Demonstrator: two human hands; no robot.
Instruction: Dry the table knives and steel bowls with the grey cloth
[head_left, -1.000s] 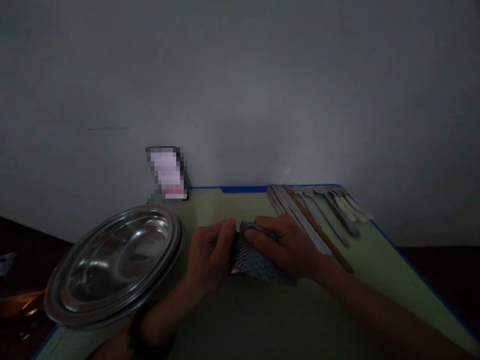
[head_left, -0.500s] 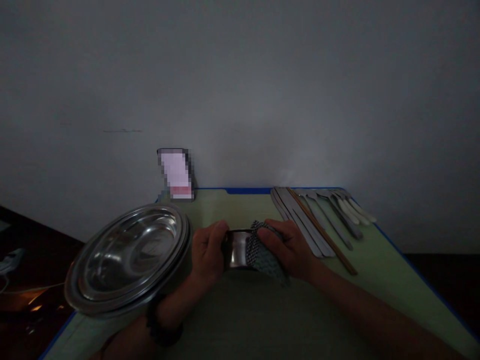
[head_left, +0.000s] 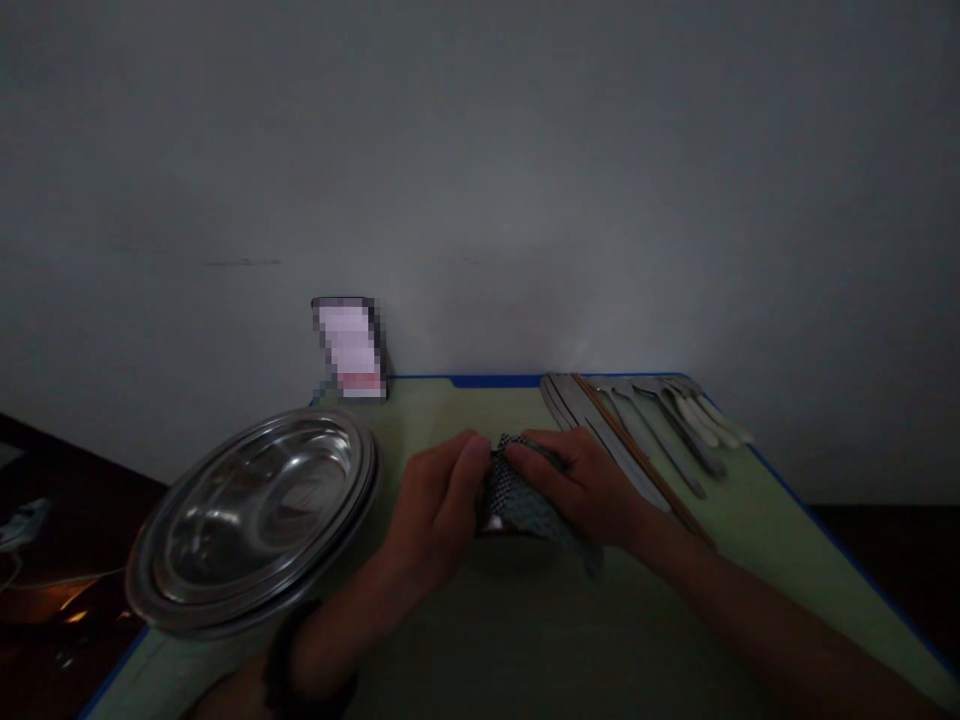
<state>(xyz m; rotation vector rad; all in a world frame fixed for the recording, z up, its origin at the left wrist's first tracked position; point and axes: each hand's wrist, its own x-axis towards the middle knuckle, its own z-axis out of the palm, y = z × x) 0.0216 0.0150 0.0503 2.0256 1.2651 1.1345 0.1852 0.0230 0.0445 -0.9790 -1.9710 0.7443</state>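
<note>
My left hand (head_left: pixel 442 495) is closed around the left end of a small shiny metal vessel (head_left: pixel 493 523), cup-like or bowl-like, held just above the table. Most of that vessel is hidden by my fingers and the cloth. Bunched in my closed right hand (head_left: pixel 589 485) is a grey-green cloth (head_left: pixel 529 508) with a dark checked part, pressed against the metal. My two hands are close together, thumbs on top, and a loose corner of the cloth hangs down at the right.
Stacked steel basins (head_left: pixel 255 520) stand at the left of the pale green table (head_left: pixel 600 650). A phone (head_left: pixel 352 345), blurred out, leans on the wall. At the back right lie metal strips (head_left: pixel 592 420), wooden chopsticks (head_left: pixel 637 455), several spoons and forks (head_left: pixel 664 445), and white-handled cutlery (head_left: pixel 701 420).
My left hand has moved right and slightly up along the vessel, close to the right hand, covering metal that showed before. The cloth has shifted slightly right in my right hand.
</note>
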